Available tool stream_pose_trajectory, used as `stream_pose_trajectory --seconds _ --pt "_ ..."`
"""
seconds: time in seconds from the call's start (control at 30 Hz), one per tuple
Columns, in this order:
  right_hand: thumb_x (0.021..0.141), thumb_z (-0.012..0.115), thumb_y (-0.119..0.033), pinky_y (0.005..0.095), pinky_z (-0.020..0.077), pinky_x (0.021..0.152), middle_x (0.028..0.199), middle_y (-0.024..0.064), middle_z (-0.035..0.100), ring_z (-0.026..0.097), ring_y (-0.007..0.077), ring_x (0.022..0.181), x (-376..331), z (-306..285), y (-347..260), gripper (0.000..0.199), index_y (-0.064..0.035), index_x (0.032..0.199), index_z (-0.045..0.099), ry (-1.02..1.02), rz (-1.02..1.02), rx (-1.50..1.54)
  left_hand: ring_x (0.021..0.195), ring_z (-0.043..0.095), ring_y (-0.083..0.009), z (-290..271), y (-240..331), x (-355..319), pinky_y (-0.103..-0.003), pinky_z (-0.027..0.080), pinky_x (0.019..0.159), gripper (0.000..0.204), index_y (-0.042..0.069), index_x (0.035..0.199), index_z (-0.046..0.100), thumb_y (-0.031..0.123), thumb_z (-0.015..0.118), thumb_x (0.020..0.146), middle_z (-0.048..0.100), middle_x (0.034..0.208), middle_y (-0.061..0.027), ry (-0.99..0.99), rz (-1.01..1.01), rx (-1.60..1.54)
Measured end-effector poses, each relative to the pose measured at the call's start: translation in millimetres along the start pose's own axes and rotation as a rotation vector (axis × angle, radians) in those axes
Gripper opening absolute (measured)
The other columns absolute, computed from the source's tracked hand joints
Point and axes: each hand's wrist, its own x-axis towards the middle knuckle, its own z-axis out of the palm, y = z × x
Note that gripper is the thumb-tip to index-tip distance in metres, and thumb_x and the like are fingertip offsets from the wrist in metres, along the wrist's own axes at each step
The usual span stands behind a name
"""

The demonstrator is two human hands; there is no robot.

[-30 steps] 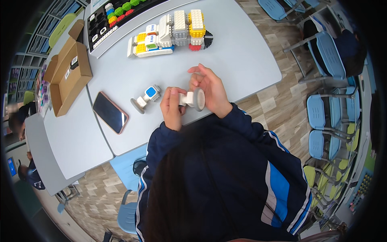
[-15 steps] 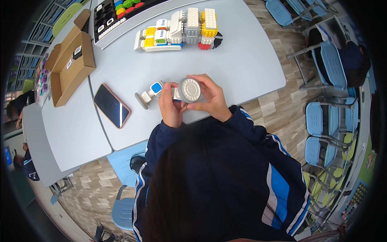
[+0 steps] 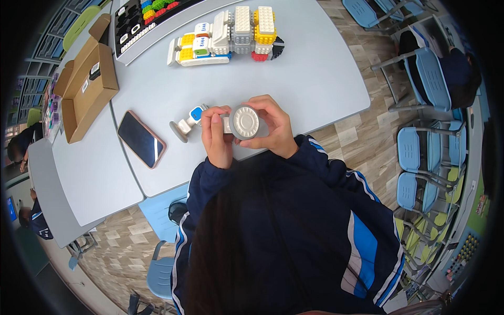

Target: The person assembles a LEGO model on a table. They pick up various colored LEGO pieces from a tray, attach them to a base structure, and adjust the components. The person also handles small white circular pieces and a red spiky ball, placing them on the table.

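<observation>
Close to the table's near edge, my right hand (image 3: 274, 126) curves its thumb and fingers around the rim of a round wheel (image 3: 244, 122) with a white ribbed face and grey tyre. Beside it my left hand (image 3: 216, 137) is closed around a white block assembly (image 3: 188, 123) that sticks out to the left. This assembly carries a blue square panel (image 3: 197, 113) and ends in a grey disc (image 3: 178, 132), seen nearly edge-on. Fingers hide the part where the wheel meets the assembly.
A white, grey and yellow block model (image 3: 226, 39) lies farther back on the table (image 3: 299, 79). At left are a phone (image 3: 140, 139) and an opened cardboard box (image 3: 86, 97). A parts tray (image 3: 152, 26) holds colourful bricks. Blue chairs (image 3: 431, 79) stand at right.
The view has shifted slightly, so the table's things sit a little farther left. My left fingers have shifted on the assembly, while my right hand keeps its hold on the wheel.
</observation>
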Motion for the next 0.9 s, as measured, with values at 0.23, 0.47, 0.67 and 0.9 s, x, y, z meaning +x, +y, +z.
stream_pose_trajectory --seconds 0.23,0.47,0.67,0.9 --pt "0.063 0.092 -0.011 0.0276 0.0429 0.084 0.114 0.0053 0.054 0.052 0.0133 0.100 -0.4 -0.6 5.9 0.068 -0.0024 0.120 0.057 0.035 0.021 0.082 0.111 0.050 -0.0208 -2.9 -4.5 -3.5 -0.036 0.043 0.094 0.026 0.008 0.118 0.048 0.028 0.039 0.105 0.050 0.125 -0.0122 -0.110 0.164 0.049" --pt "0.069 0.088 -0.008 0.0314 0.0449 0.092 0.115 0.0056 0.054 0.056 0.0153 0.107 -0.2 -1.7 3.2 0.063 -0.0014 0.122 0.055 0.039 0.066 0.191 0.119 0.046 -0.0239 -11.2 -18.8 -2.0 -0.038 0.038 0.100 0.043 0.007 0.134 0.040 0.035 0.045 0.103 0.046 0.134 -0.0163 -0.101 0.464 0.363" --pt "0.073 0.084 -0.009 0.0340 0.0441 0.099 0.120 0.0071 0.053 0.055 0.0167 0.112 0.3 -2.4 4.6 0.063 0.0011 0.127 0.052 0.043 0.117 0.297 0.123 0.045 -0.0261 -6.1 -11.1 -3.2 -0.041 0.032 0.107 0.049 0.004 0.137 0.039 0.037 0.047 0.102 0.047 0.135 -0.0176 -0.109 0.572 0.524" --pt "0.073 0.085 -0.013 0.0326 0.0421 0.100 0.130 0.0077 0.050 0.054 0.0158 0.114 3.5 1.0 -5.5 0.088 -0.0025 0.146 0.036 -0.008 0.162 0.239 0.118 0.048 -0.0229 -6.6 -9.6 -7.8 -0.039 0.035 0.104 0.051 0.002 0.137 0.041 0.038 0.046 0.102 0.049 0.133 -0.0162 -0.060 0.394 0.345"
